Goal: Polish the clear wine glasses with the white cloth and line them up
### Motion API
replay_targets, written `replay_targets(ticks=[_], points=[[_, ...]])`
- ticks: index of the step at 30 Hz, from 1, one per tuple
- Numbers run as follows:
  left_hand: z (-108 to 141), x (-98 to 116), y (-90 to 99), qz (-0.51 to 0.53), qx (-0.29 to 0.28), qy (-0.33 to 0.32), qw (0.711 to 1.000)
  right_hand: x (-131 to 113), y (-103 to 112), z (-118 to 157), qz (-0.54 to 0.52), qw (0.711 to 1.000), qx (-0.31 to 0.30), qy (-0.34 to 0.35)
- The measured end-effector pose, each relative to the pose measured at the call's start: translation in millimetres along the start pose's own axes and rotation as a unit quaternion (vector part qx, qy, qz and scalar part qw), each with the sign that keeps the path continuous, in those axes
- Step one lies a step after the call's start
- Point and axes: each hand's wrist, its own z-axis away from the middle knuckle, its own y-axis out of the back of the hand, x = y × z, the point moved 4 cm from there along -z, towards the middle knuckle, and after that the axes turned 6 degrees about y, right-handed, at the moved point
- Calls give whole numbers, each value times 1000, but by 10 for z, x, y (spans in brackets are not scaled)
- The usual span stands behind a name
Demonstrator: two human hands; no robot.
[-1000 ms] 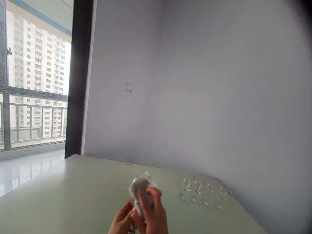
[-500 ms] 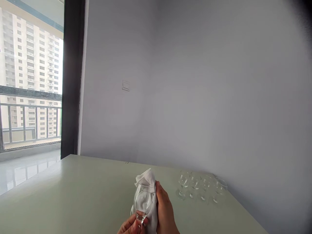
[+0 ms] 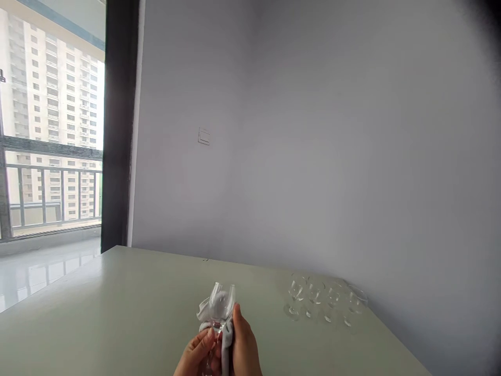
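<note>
A clear stemmed wine glass is held upright at the lower middle of the view. My left hand pinches it low, around the stem just under the bowl. On the other side, my right hand is closed on a pale cloth, thumb pointing up. Part of the cloth bunches behind and left of the bowl, and part hangs between my hands. The right fingers are mostly hidden behind the cloth and glass.
Several clear stemmed glasses stand together at the table's right, close to the wall. The pale green table reaches to the wall. A window with a railing is at the left, beside a dark frame.
Both hands, with the glass and cloth, have shifted left and a little lower. The cloth has dropped from above the rim to behind and beside the bowl. The view has shifted slightly.
</note>
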Motion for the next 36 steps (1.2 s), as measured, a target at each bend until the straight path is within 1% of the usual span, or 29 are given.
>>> replay_targets(ticks=[1, 2, 4, 6, 7, 10, 12, 15, 18, 20, 24, 27, 29, 30, 31, 33, 36], points=[[-26, 20, 51, -10, 28, -10, 999, 13, 23, -11, 39, 997, 31, 57], [-49, 41, 105, -30, 58, -23, 998, 26, 35, -19, 81, 989, 46, 112], [-72, 87, 195, -81, 105, -53, 990, 59, 31, -36, 159, 969, 31, 187], [-62, 146, 231, -136, 126, -91, 978, 77, 30, -53, 210, 952, 2, 224], [-47, 176, 229, -166, 131, -110, 971, 65, 44, -57, 226, 945, 1, 238], [9, 245, 181, -263, 144, -156, 941, -62, 111, -44, 261, 918, 43, 294], [35, 253, 157, -298, 157, -175, 925, -177, 113, -9, 287, 888, 48, 357], [44, 216, 149, -304, 156, -185, 921, -270, 49, 50, 347, 826, 6, 443], [37, 177, 156, -306, 136, -174, 926, -249, -2, 89, 430, 762, -14, 484], [32, 171, 169, -302, 126, -167, 930, -212, -17, 105, 474, 728, -14, 496], [21, 182, 191, -271, 117, -161, 942, -136, -58, 144, 533, 677, -18, 508], [37, 212, 211, -250, 146, -153, 945, -64, -116, 170, 573, 646, -22, 504], [64, 249, 219, -242, 171, -152, 943, -13, -155, 187, 586, 634, -31, 504], [80, 274, 222, -238, 182, -157, 941, 11, -170, 194, 584, 635, -39, 505], [95, 298, 223, -235, 187, -161, 940, 35, -182, 200, 577, 641, -50, 504], [119, 342, 226, -228, 188, -168, 941, 83, -196, 203, 551, 669, -81, 492], [135, 384, 230, -223, 167, -164, 946, 154, -195, 188, 518, 725, -119, 437]])
